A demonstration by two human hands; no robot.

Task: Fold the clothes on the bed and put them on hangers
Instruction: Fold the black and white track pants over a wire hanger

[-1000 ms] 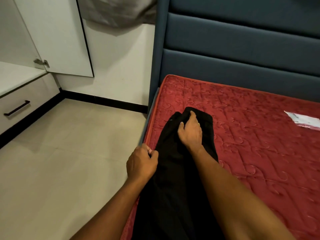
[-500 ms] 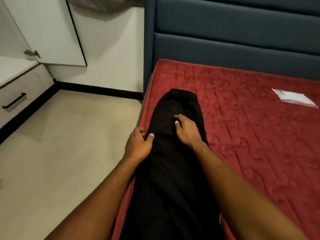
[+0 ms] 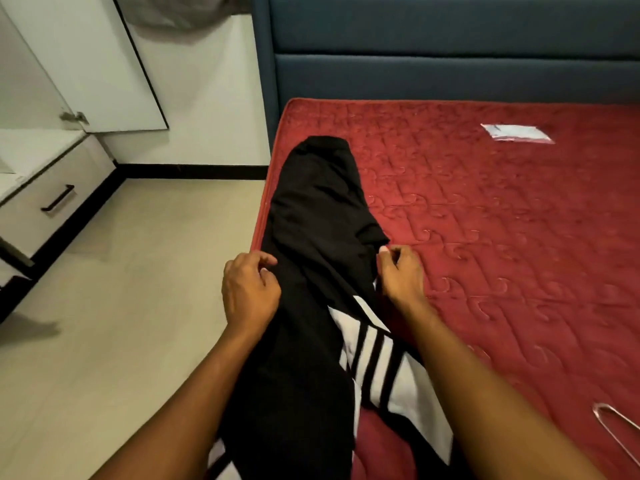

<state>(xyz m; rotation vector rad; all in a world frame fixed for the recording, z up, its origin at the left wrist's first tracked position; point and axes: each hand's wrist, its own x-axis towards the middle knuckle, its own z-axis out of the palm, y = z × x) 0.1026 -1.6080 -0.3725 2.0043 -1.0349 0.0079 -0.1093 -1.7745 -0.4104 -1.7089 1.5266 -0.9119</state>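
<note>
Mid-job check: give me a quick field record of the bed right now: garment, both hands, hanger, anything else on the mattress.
garment: black garment with a white, black-striped panel, laid lengthwise along the left edge of the red mattress
left: left hand pinches the garment's left edge, fingers curled
right: right hand pinches its right edge at a fold
hanger: wire hanger lies on the mattress at lower right, apart from the garment, partly out of frame
other: plastic packet near the headboard
</note>
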